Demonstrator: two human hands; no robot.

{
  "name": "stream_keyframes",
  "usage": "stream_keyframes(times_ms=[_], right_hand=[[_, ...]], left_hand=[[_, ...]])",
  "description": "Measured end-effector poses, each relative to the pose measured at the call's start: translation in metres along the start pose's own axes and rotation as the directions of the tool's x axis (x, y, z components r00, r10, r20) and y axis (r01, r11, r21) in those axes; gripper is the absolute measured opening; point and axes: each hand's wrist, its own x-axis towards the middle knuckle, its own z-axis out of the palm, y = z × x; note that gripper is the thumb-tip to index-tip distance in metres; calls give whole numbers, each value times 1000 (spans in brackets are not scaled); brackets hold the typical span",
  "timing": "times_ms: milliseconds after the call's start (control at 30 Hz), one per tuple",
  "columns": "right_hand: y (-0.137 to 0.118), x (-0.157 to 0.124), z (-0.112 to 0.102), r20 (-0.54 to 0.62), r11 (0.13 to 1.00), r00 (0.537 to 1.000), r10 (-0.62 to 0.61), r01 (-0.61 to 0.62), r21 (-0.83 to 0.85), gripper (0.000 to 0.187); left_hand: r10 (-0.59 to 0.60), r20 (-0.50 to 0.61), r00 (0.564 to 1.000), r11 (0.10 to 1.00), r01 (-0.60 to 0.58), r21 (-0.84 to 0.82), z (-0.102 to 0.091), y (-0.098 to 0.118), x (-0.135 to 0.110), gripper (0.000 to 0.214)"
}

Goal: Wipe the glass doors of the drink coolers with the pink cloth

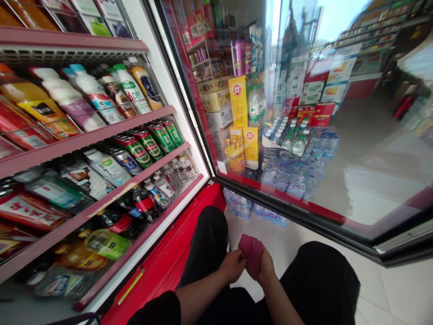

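Note:
A folded pink cloth (pixel 252 253) is held low in front of me, between my knees in black trousers. My left hand (pixel 233 265) is closed on the cloth's left edge. My right hand (pixel 266 267) grips it from behind on the right, mostly hidden by the cloth. Both hands are just right of the red base (pixel 176 257) of an open drinks fridge.
The fridge's shelves (pixel 101 135) on the left hold bottles and green cans (pixel 149 144). Its glass door (pixel 304 135) stands swung open on the right, with stacked boxes and packs of water bottles (pixel 294 153) behind it. Pale floor tiles (pixel 389 289) lie below.

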Motion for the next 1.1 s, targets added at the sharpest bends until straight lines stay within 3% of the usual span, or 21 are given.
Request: stream_keyframes(times_ms=[267,900,1100], right_hand=[[1,-2,-5,-102,983,986,135,-120,141,32],[-12,-20,2,-126,955,956,267,-245,167,45],[-10,-19,0,-150,949,946,287,-259,180,40]], left_hand=[[-26,29,999,999,27,-46,10,-3,8,34],[-34,88,996,978,51,-202,14,-4,8,44],[-48,92,995,974,67,-218,13,-5,9,43]])
